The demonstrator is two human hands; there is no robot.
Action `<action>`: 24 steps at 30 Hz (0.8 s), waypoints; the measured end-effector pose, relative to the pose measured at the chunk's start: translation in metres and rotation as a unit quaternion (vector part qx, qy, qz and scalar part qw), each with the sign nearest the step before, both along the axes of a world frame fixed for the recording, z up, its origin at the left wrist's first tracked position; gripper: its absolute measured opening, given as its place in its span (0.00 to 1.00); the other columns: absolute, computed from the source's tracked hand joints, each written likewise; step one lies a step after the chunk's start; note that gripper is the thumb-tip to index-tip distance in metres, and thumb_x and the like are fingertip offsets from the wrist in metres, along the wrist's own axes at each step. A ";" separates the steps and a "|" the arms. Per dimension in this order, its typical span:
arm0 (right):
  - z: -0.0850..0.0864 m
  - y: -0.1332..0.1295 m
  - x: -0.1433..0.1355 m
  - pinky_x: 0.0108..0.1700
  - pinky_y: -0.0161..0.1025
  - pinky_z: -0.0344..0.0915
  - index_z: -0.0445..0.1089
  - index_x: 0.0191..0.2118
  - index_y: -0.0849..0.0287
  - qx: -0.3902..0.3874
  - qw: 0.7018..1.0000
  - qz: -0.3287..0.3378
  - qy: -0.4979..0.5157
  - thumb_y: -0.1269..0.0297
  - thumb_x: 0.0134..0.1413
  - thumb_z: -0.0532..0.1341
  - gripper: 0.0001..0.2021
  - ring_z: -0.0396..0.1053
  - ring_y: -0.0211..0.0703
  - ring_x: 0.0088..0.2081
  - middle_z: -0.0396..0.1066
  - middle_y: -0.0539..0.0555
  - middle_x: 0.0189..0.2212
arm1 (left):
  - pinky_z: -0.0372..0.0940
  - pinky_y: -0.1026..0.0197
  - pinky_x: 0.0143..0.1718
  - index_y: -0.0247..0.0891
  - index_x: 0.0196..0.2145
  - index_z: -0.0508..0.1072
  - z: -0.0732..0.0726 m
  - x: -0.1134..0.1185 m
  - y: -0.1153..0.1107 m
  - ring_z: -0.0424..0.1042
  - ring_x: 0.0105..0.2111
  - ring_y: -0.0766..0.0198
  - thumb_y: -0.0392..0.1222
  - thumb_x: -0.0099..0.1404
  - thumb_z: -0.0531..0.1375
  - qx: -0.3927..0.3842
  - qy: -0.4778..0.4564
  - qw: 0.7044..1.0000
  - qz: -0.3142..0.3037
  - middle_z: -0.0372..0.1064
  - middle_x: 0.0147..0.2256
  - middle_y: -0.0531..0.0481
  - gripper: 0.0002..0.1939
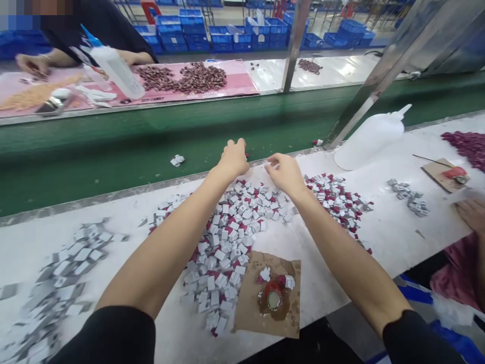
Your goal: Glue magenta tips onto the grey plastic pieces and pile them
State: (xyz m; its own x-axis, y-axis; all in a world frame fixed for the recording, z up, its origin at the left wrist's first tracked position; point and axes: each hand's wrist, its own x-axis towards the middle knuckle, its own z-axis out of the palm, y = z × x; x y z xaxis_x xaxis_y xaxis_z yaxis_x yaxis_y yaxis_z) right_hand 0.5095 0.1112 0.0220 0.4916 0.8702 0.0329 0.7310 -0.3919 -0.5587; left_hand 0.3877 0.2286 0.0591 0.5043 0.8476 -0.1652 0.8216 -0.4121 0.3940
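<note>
Both my arms reach to the table's far edge. My left hand (235,157) is over the edge of the green belt (151,146), its fingers curled; a tiny maroon and white bit shows at its fingertips, partly hidden. Just right of it, my right hand (283,172) hovers with thumb and fingers apart, and nothing clear shows between them. Below my hands spreads a pile of small white and maroon pieces (223,237). A second such pile (337,199) lies beside my right forearm. Nearer me, brown cardboard (246,308) bears a red-rimmed round cap (274,299) in a wet brown stain.
Loose grey-white pieces (83,255) lie at left. A white bottle (373,141) stands at right beside a slanting metal post (356,108). Across the belt, a person in dark clothing (125,33) works; another person's hand (472,215) is at the right edge.
</note>
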 end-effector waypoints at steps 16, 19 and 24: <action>0.020 0.043 -0.048 0.53 0.56 0.80 0.89 0.53 0.59 0.000 0.990 0.120 0.073 0.66 0.61 0.63 0.20 0.83 0.59 0.41 0.87 0.62 0.42 | 0.66 0.29 0.67 0.32 0.60 0.82 -0.030 -0.314 -0.140 0.69 0.61 0.28 0.45 0.76 0.58 0.181 0.066 0.912 0.361 0.71 0.53 0.27 0.23; 0.024 -0.020 -0.027 0.42 0.56 0.82 0.89 0.52 0.54 0.021 0.989 0.103 0.107 0.54 0.62 0.66 0.19 0.82 0.58 0.33 0.87 0.61 0.37 | 0.65 0.29 0.68 0.37 0.63 0.83 -0.030 -0.319 -0.137 0.67 0.62 0.28 0.45 0.78 0.56 0.168 0.060 0.927 0.329 0.69 0.58 0.27 0.24; 0.013 -0.137 -0.004 0.42 0.59 0.87 0.90 0.46 0.47 0.044 0.981 0.023 0.186 0.40 0.46 0.80 0.24 0.88 0.68 0.42 0.90 0.64 0.42 | 0.64 0.30 0.69 0.43 0.57 0.86 -0.027 -0.315 -0.115 0.67 0.64 0.28 0.41 0.77 0.56 0.147 0.044 0.950 0.273 0.72 0.62 0.30 0.21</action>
State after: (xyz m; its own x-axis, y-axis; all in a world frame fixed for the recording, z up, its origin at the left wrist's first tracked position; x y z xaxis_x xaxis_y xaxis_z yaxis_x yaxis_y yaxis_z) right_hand 0.5059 -0.0258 0.0348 0.4439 0.8937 -0.0660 0.4859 -0.3019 -0.8202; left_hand 0.0724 0.1140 0.0317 -0.0295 0.9948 0.0973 0.9689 0.0045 0.2475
